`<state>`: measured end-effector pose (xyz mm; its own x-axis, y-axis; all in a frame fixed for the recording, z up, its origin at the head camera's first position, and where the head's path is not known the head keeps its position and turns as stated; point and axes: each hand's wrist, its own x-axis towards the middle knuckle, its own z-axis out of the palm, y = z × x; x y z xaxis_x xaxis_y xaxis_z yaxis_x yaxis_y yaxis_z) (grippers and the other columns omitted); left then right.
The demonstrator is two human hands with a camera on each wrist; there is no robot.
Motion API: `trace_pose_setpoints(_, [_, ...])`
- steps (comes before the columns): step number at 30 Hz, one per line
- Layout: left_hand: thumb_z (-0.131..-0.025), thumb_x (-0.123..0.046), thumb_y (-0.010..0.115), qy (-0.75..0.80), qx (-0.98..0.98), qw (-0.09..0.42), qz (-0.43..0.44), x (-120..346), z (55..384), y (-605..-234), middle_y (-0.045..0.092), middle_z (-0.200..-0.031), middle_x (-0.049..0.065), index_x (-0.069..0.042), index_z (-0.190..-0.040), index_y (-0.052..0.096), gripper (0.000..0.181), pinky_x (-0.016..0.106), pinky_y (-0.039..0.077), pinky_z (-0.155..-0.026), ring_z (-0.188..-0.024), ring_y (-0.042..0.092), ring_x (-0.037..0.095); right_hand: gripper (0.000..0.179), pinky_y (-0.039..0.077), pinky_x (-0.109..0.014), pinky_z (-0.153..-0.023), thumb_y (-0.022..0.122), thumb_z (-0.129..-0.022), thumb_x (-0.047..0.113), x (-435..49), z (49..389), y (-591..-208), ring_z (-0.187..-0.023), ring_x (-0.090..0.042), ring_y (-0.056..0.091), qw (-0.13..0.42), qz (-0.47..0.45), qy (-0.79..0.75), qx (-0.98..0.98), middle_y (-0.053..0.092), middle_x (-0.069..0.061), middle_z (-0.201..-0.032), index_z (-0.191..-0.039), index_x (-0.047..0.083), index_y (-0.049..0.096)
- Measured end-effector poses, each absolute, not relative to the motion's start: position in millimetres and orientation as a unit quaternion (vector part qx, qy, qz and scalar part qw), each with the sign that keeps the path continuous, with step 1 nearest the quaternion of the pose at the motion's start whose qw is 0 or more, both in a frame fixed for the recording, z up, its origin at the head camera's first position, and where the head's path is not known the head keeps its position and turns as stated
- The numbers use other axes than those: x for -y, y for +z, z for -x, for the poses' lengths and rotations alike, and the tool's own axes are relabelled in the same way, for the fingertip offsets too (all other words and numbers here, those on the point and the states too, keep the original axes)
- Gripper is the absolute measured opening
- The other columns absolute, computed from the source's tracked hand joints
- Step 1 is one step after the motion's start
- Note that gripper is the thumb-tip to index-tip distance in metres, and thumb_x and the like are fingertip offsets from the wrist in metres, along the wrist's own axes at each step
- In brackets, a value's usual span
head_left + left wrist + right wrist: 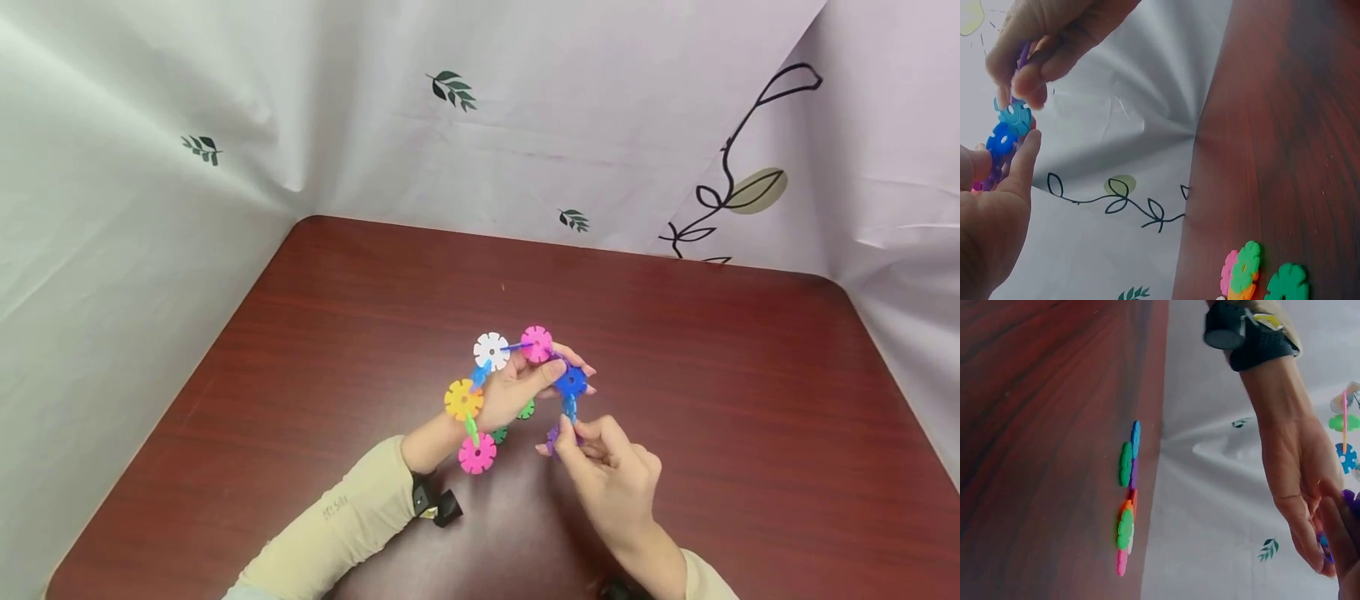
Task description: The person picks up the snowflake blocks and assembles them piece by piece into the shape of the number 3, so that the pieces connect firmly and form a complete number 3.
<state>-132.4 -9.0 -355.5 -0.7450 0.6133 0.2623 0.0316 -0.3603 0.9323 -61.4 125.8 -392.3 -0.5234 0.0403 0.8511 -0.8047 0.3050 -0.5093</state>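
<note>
My left hand [512,397] grips a blue notched snowflake disc [573,381] between thumb and fingers. This disc is part of a linked chain with a pink disc [536,343], a white disc [492,351], a yellow disc [463,400] and a lower pink disc [477,454], joined by edge-on discs; the chain hangs over my left wrist. My right hand [618,487] pinches a purple disc [1021,57] against a light blue disc [1016,117] below the blue one. Whether the purple disc is slotted in is hidden by the fingertips.
Several loose discs lie on the dark red table [360,333], among them a green disc [1287,284] and a blue disc [1135,439]; my left arm partly covers them in the head view. White curtains [525,150] with leaf prints surround the table's back and sides.
</note>
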Motion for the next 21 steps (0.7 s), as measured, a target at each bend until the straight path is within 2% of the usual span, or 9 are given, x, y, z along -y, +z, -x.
trace_pose_setpoints(2, [-0.1,-0.012,0.042,0.775,-0.53,0.174,-0.297,10.8,135.1,-355.5,0.05,-0.117,0.037,0.017,-0.116,0.045,0.033,0.048,0.045,-0.094,-0.108,0.055,0.047,0.016,0.049,-0.017,-0.042,0.063,-0.078,-0.01,-123.7,56.5,-383.6,-0.05,-0.016,0.066,0.365,-0.283,0.549,0.697,0.065,-0.017,-0.057,-0.067,-0.007,0.053])
trace_pose_setpoints(5, [-0.1,-0.016,0.044,0.779,-0.527,0.163,-0.298,14.6,138.9,-354.7,0.051,-0.116,0.036,0.017,-0.116,0.045,0.037,0.048,0.045,-0.094,-0.109,0.053,0.049,0.017,0.051,-0.021,-0.043,0.06,-0.072,-0.023,-122.6,53.6,-375.5,-0.051,-0.016,0.067,0.329,-0.274,0.602,0.674,0.063,-0.023,-0.057,-0.066,-0.01,0.051])
trace_pose_setpoints(8, [-0.099,-0.017,0.045,0.766,-0.538,0.176,-0.305,17.5,140.0,-354.4,0.054,-0.116,0.033,0.014,-0.118,0.046,0.036,0.034,0.051,-0.089,-0.11,0.053,0.047,0.022,0.052,-0.023,-0.045,0.058,-0.063,-0.032,-125.0,56.2,-370.1,-0.053,-0.016,0.068,0.323,-0.254,0.617,0.671,0.062,-0.026,-0.058,-0.067,-0.012,0.05])
trace_pose_setpoints(11, [-0.1,-0.012,0.042,0.749,-0.556,0.193,-0.304,17.7,139.3,-354.6,0.057,-0.117,0.031,0.01,-0.12,0.048,0.031,0.026,0.051,-0.085,-0.112,0.056,0.04,0.022,0.052,-0.023,-0.046,0.059,-0.064,-0.031,-127.1,60.6,-368.4,-0.055,-0.015,0.068,0.317,-0.256,0.614,0.676,0.063,-0.025,-0.059,-0.068,-0.011,0.051])
trace_pose_setpoints(13, [-0.1,-0.01,0.041,0.739,-0.568,0.202,-0.3,17.5,138.8,-354.2,0.058,-0.117,0.03,0.007,-0.12,0.049,0.028,0.026,0.051,-0.085,-0.112,0.058,0.033,0.02,0.053,-0.024,-0.047,0.059,-0.066,-0.03,-127.3,62.4,-368.8,-0.056,-0.017,0.068,0.315,-0.265,0.619,0.669,0.063,-0.025,-0.059,-0.068,-0.012,0.051])
trace_pose_setpoints(16, [-0.1,-0.007,0.04,0.736,-0.572,0.209,-0.298,16.1,138.9,-353.0,0.057,-0.118,0.03,0.007,-0.121,0.05,0.027,0.036,0.047,-0.095,-0.113,0.058,0.029,0.018,0.053,-0.024,-0.046,0.059,-0.068,-0.028,-127.5,64.2,-369.5,-0.057,-0.016,0.069,0.324,-0.265,0.613,0.67,0.063,-0.025,-0.059,-0.069,-0.012,0.051])
trace_pose_setpoints(21, [-0.1,-0.007,0.039,0.747,-0.559,0.216,-0.288,14.2,137.3,-355.2,0.053,-0.12,0.034,0.013,-0.12,0.046,0.029,0.042,0.042,-0.099,-0.114,0.055,0.037,0.018,0.054,-0.026,-0.048,0.058,-0.069,-0.029,-129.4,64.6,-371.7,-0.059,-0.017,0.069,0.291,-0.274,0.64,0.656,0.063,-0.027,-0.062,-0.07,-0.013,0.05])
